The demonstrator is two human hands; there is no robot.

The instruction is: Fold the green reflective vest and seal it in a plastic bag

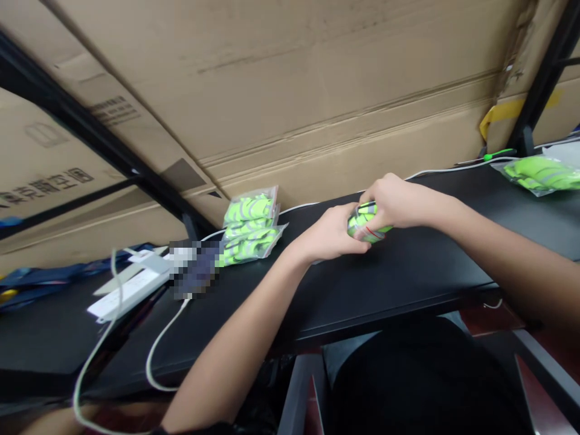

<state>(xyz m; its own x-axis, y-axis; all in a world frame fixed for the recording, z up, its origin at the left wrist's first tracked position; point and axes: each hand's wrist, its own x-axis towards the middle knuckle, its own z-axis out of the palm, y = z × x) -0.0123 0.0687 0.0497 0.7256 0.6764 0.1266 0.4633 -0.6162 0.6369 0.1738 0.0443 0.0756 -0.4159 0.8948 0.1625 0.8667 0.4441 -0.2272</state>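
Both of my hands meet over the black table (389,284), closed around one small bundle of neon-green reflective fabric (365,225). My left hand (328,234) grips the bundle from the left and below. My right hand (393,200) wraps over its top and right side. Only part of the bundle shows between the fingers, with a grey stripe and a thin red line across it. To the left, a stack of clear bags holding the same green fabric (251,226) leans against the cardboard.
Large cardboard boxes (290,84) and black rack posts (90,130) form the backdrop. A white power strip (129,289) with trailing white cables (158,344) lies at the left. More bagged green fabric (541,174) sits far right. A blurred dark object (194,269) sits beside the stack.
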